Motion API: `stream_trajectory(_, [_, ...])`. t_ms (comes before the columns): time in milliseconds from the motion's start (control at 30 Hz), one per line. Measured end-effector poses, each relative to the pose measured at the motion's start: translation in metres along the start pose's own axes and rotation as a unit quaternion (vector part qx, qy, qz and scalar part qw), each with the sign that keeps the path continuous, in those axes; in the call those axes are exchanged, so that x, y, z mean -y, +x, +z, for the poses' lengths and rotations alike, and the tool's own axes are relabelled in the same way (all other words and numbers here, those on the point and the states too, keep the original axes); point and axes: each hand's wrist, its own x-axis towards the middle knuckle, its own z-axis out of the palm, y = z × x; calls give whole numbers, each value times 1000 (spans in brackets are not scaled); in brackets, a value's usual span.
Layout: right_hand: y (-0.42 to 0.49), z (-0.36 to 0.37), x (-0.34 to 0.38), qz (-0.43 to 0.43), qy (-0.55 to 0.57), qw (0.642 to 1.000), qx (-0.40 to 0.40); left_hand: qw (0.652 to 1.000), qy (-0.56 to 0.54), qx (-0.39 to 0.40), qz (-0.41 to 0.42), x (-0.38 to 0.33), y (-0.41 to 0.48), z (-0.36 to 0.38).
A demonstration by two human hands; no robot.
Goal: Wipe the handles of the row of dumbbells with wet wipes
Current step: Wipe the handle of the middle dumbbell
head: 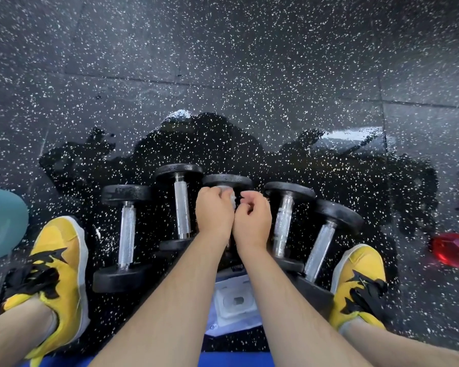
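The left hand (214,213) and right hand (252,221) hide the handle of the middle dumbbell (227,180); only a sliver of wipe (232,198) shows (what the right hand holds is unclear). Forearms cover part of the pack (235,300).

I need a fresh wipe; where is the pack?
Head view, low centre: the pack lies between the left forearm and right forearm, nearer the person than the middle dumbbell.

Yellow sneakers (61,260), black laces (41,280), bare forearms (170,295).

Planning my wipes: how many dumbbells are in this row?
5: the leftmost dumbbell, the second, the middle one under the left hand, which grips a wet wipe, and right hand, the fourth, the fifth. None seems hidden.
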Motion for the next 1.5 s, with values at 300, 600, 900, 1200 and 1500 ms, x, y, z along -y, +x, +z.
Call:
stream_trajectory(300, [-10, 5, -4, 111, 17, 994, 3, 997, -3, 8, -76, -4, -11, -4])
stream_trajectory(600, [-11, 5, 2, 156, 15, 988, 1, 977, -103, 74, -170, 13, 1, -1])
stream_trajectory(900, [-7, -4, -1, 193, 30, 981, 8, 976, -129, 87, -152, 17, -6, 9])
stream_trajectory(1200, [-3, -10, -3, 187, 31, 982, 11, 990, -88, -5, -107, -2, -18, 13])
stream_trajectory(1500, [-6, -6, -4, 193, 34, 980, 18, 997, -1, -30, -66, -11, -13, 12])
